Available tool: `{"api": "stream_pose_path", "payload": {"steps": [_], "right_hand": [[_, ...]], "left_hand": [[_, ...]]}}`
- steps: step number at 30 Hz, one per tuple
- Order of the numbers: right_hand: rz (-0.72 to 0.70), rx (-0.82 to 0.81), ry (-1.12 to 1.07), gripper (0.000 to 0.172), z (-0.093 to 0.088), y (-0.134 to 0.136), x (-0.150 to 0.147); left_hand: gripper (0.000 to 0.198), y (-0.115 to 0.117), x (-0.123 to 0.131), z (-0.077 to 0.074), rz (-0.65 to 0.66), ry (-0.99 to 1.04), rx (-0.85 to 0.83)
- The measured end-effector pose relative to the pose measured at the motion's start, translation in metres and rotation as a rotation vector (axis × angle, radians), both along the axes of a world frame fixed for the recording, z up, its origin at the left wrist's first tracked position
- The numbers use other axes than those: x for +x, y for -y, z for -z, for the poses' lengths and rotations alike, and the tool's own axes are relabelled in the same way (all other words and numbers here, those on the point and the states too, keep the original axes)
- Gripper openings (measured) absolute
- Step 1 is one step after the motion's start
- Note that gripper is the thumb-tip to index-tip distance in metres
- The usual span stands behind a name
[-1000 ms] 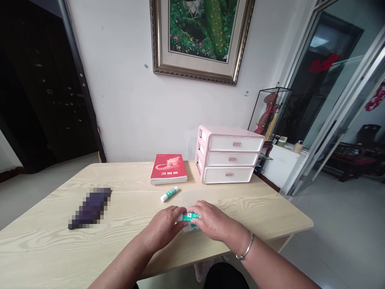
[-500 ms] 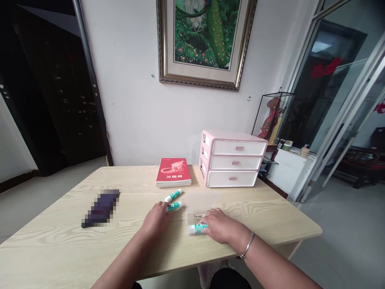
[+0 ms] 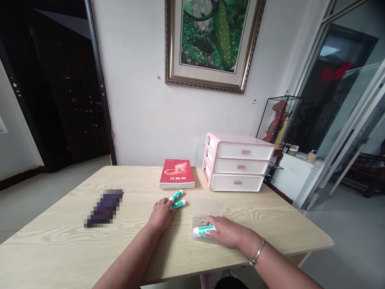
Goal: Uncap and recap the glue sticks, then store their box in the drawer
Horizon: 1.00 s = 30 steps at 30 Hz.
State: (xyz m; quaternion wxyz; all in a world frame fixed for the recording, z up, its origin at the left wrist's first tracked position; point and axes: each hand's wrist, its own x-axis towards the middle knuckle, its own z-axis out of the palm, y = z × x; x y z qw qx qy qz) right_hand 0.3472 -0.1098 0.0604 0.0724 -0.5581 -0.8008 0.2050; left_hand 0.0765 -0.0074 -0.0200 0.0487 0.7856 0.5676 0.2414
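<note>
My right hand [image 3: 225, 231] has its fingers closed around a green-and-white glue stick [image 3: 204, 230], which lies level over a clear plastic box [image 3: 197, 221] with its lid folded back. Part of that stick and of the box is hidden under the hand. Farther left, my left hand [image 3: 161, 214] rests on the table, its fingertips curled on the left ends of two more glue sticks: the nearer glue stick [image 3: 179, 204] and, just behind it, the farther glue stick [image 3: 177, 195]. Both point up and to the right.
Behind the sticks lies a red book [image 3: 177, 171]. A pink and white three-drawer organizer [image 3: 240, 162] stands at the back right, with its drawers closed. A dark pixelated item [image 3: 104, 208] is on the left of the wooden table [image 3: 54, 237].
The view has shifted slightly left. My left hand has moved to the farther glue stick's end and now covers the ends of both. My right hand stays over the box with its glue stick.
</note>
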Motion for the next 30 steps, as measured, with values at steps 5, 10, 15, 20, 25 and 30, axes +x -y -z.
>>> {"api": "stream_pose_path", "payload": {"steps": [5, 10, 15, 20, 25, 30], "right_hand": [[0.0, 0.098, -0.157, 0.026, -0.018, 0.007, -0.008], [-0.255, 0.483, -0.006, 0.021, -0.018, 0.0, -0.056], [-0.314, 0.506, 0.257, 0.015, 0.009, -0.033, -0.099], [-0.255, 0.463, 0.385, 0.018, 0.022, -0.055, -0.12], [-0.171, 0.513, 0.309, 0.02, 0.026, -0.035, -0.121], [0.009, 0.64, 0.159, 0.022, 0.043, 0.007, -0.085]], "left_hand": [[0.03, -0.004, -0.008, 0.003, -0.004, 0.061, -0.013], [0.026, -0.008, -0.015, 0.007, 0.021, 0.132, -0.033], [0.029, -0.006, -0.025, 0.009, 0.072, 0.207, -0.031], [0.032, -0.008, -0.032, 0.01, 0.083, 0.265, -0.039], [0.037, -0.007, -0.032, 0.009, 0.121, 0.272, -0.022], [0.038, -0.003, -0.029, 0.01, 0.136, 0.252, 0.019]]}}
